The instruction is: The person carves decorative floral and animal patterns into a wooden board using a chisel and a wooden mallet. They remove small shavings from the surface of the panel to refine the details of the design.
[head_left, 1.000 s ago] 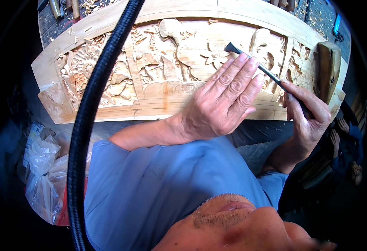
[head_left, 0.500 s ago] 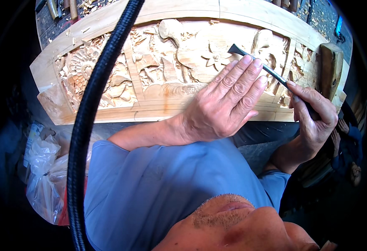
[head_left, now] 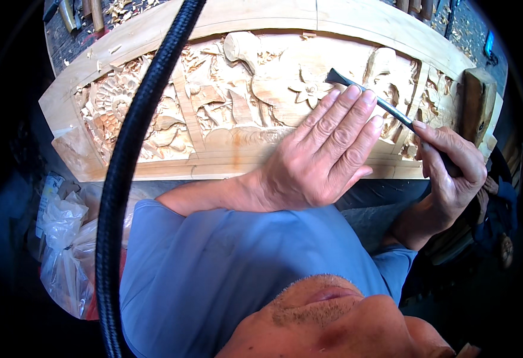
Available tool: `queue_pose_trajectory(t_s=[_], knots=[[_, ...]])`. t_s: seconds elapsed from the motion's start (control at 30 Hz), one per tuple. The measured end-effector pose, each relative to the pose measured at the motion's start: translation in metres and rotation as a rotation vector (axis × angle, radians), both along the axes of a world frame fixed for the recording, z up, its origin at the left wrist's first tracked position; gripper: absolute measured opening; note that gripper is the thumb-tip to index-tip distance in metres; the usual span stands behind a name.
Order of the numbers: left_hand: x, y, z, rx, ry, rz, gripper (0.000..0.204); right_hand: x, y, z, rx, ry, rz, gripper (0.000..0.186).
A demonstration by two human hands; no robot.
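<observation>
Head view: right hand (head_left: 452, 170) is closed around the handle end of a flat-bladed chisel (head_left: 401, 115). Left hand (head_left: 324, 149) is open, palm down, fingers straight, fingertips at the chisel's shaft; can't tell how hard they press. Chisel slants up-left from the right hand, flared tip just beyond the left fingertips, over the carved wooden panel (head_left: 231, 161) that spans the area ahead of both hands.

Handling, my read: chisel is stiff, light enough for one hand, shaft smooth and maybe slippery, edge likely sharp. Hold by handle, steady at mid-shaft, keep fingers behind the flare. Panel looks heavy and rigid; thin carved relief probably chips easily. Grip it by the plain border.

Around: wooden block (head_left: 479, 107) sits on the panel's end, just beyond the right hand, limiting swing there. Black cable (head_left: 131, 131) crosses the view left of the left hand, hiding some carving. Shavings (head_left: 131, 13) and tool handles (head_left: 97, 15) lie past the panel, far left of both hands. Clear plastic bag (head_left: 65, 262) is behind-left of the left hand.
</observation>
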State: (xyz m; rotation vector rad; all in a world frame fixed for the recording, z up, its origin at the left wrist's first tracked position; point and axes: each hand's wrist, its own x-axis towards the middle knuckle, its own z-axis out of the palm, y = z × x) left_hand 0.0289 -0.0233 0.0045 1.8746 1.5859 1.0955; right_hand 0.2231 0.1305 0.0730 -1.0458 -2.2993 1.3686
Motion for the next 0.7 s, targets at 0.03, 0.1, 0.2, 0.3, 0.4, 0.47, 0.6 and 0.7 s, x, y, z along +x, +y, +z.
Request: queue_pose_trajectory(t_s=[0.03, 0.1, 0.2, 0.3, 0.4, 0.47, 0.6, 0.7], knots=[[-0.001, 0.001, -0.001, 0.004, 0.004, 0.001, 0.08, -0.001, 0.002, 0.0, -0.004, 0.0, 0.014, 0.034], [-0.002, 0.002, -0.001, 0.016, 0.014, 0.002, 0.081, -0.003, 0.005, 0.002, 0.001, 0.012, 0.043, 0.034], [-0.002, 0.001, 0.0, 0.021, 0.008, 0.024, 0.08, -0.005, 0.009, 0.002, 0.005, 0.08, 0.079, 0.034], [-0.003, 0.002, -0.005, 0.135, 0.017, 0.004, 0.079, 0.01, 0.008, 0.0, -0.113, 0.22, 0.034, 0.034], [-0.003, 0.001, 0.003, 0.072, 0.039, -0.015, 0.079, 0.012, -0.002, -0.002, -0.026, 0.133, 0.005, 0.034], [-0.002, 0.002, 0.002, 0.049, 0.035, 0.004, 0.081, 0.009, -0.006, 0.0, -0.055, 0.067, -0.031, 0.032], [-0.001, 0.004, 0.003, 0.018, 0.014, -0.012, 0.082, 0.007, -0.005, 0.002, 0.0, 0.012, -0.026, 0.032], [-0.001, 0.004, 0.002, 0.017, 0.017, -0.011, 0.082, 0.004, -0.001, 0.004, 0.015, -0.001, 0.007, 0.032]])
